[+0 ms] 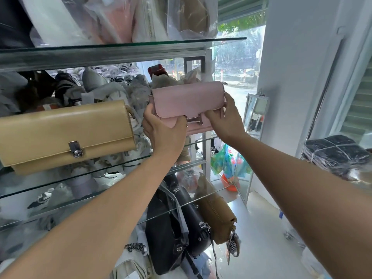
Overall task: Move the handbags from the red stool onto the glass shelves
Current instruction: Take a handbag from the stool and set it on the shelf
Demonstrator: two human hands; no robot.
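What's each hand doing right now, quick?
Left hand: grips the pink handbag at its left end.
Right hand: grips the same handbag's right end.

Top glass shelf [124, 44]: plastic-wrapped bags [112, 17] in pink, beige and brown, standing side by side along its length.

Middle glass shelf [96, 172]: one tan handbag [66, 135], upright at the front edge, with its flap and silver clasp facing outward. Wrapped shoes [94, 85] are piled close behind it. At the right end is one pink handbag [187, 99], upright, in the grip of the left hand [161, 127] and right hand [225, 119]. Whether its base touches the glass is hidden.

Lower glass shelf [50, 207]: sneakers [44, 196], seen through the glass.
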